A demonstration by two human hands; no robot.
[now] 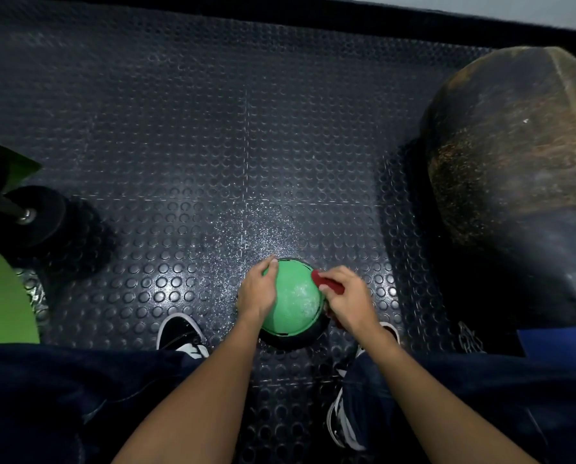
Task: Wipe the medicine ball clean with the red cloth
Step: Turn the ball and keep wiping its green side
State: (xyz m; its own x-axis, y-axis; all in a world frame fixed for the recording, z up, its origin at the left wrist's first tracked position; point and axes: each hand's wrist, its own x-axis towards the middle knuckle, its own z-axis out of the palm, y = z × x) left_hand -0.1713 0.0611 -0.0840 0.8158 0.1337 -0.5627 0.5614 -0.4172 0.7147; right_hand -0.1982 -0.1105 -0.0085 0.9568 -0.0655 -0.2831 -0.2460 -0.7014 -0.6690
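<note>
Cupping the medicine ball [288, 309] with our left hand [258, 293], we grip the red cloth [326, 283] in our right hand [348, 301] at its dusty side, wiping seemingly unfinished.

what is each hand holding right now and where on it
The right hand grips the bunched red cloth, one end poking out past the fingers, against the medicine ball. The left hand cups the ball's left side.

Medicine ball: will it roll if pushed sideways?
Likely rolls: ball is round on a flat mat, and the left hand cups its side while the right hand holds the cloth to it. White dusty film may make it slick.
</note>
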